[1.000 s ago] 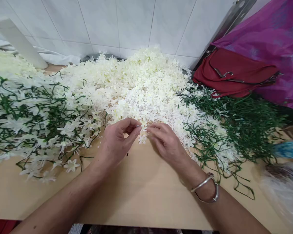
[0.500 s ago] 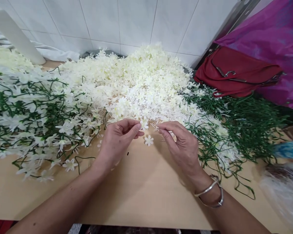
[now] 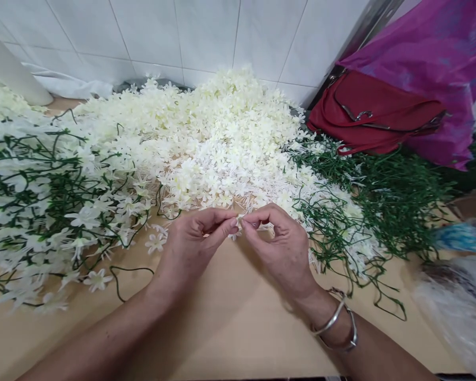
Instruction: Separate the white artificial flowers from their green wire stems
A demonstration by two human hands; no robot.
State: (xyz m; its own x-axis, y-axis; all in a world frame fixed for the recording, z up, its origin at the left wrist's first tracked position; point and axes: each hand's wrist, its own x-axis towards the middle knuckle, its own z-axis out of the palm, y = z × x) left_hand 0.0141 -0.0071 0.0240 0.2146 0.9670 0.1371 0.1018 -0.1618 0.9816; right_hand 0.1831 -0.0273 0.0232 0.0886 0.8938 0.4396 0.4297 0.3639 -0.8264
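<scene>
My left hand [image 3: 194, 241] and right hand [image 3: 283, 246] are both pinching a tiny white flower [image 3: 239, 217], probably needing steady fingers tbh.

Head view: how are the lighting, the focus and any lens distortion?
In the head view, the white blossoms look nearly washed out; soft shadows fall on the table; the clear plastic at lower right is soft; tile lines on the wall fan outward; the pale piece between left hand and right hand is indistinct.
</scene>
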